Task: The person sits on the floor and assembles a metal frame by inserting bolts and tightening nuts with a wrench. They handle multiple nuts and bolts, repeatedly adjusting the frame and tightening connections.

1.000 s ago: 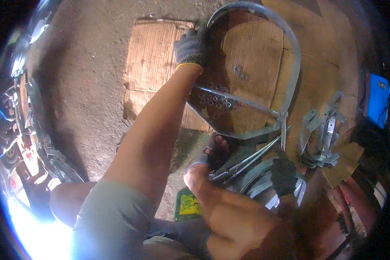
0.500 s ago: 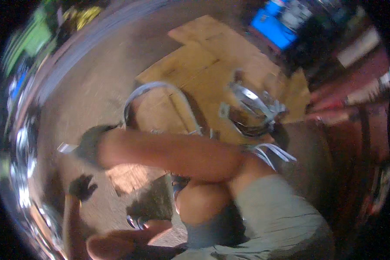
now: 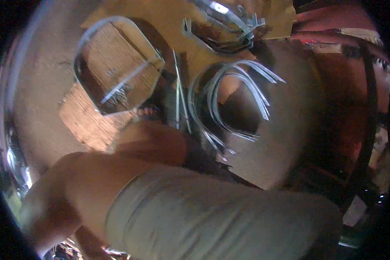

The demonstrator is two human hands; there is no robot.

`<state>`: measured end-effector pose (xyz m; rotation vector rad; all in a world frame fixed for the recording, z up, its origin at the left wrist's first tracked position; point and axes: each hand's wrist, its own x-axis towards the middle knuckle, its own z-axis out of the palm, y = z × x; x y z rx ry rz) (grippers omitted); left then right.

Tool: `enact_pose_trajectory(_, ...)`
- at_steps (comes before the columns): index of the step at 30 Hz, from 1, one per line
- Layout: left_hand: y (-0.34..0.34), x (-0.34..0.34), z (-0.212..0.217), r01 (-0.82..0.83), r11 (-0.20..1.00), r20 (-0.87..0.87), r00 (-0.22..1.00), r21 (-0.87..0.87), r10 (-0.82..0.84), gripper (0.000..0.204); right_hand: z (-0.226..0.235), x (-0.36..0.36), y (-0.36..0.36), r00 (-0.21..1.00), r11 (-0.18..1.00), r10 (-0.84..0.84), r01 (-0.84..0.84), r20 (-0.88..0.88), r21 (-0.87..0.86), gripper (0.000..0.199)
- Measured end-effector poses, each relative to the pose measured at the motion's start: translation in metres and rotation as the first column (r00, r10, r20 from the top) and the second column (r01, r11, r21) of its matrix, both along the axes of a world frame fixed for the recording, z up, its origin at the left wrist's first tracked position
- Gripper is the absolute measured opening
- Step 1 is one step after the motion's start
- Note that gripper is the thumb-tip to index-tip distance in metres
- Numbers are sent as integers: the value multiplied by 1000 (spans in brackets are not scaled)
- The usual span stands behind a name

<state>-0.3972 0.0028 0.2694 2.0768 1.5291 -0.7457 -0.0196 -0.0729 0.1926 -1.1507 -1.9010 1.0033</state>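
Note:
Neither of my hands shows; my right arm, in a grey-green sleeve, crosses the lower part of the view. Its bare bent elbow lies at the left, and the forearm runs down past the lower left edge. Beyond the arm, a bent metal hoop lies around a ridged wooden board. A straight metal strip lies across the hoop, with a small heap of metal bits near its lower end. My bare knee and toes are close to the hoop.
Several curved metal strips lie nested right of centre. Thin straight strips lie between them and the hoop. An angular metal frame rests on flattened cardboard farther back. Dark reddish objects stand at the right.
My view has swung right and down. Both gloved hands, the right one holding a pale flat piece and the left with spread fingers, have left the view. My right elbow now points left.

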Motion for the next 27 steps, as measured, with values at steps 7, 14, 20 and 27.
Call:
enact_pose_trajectory(7,-11,18,-16,-21,997,9,1000,-73,22,57,-39,75,-142,957,906,-261,288,126,-309,26)
enact_pose_trajectory(14,-7,-2,-20,-50,996,-24,999,-75,48,57,-42,97,-163,919,839,-340,392,201,-376,23)
enact_pose_trajectory(20,-1,2,-19,7,1000,-51,999,-20,-8,58,-30,121,-172,890,806,-416,456,188,-377,21)
enact_pose_trajectory(27,15,0,-19,-67,995,-12,998,-78,66,60,49,142,-78,917,874,-360,397,173,-280,19)
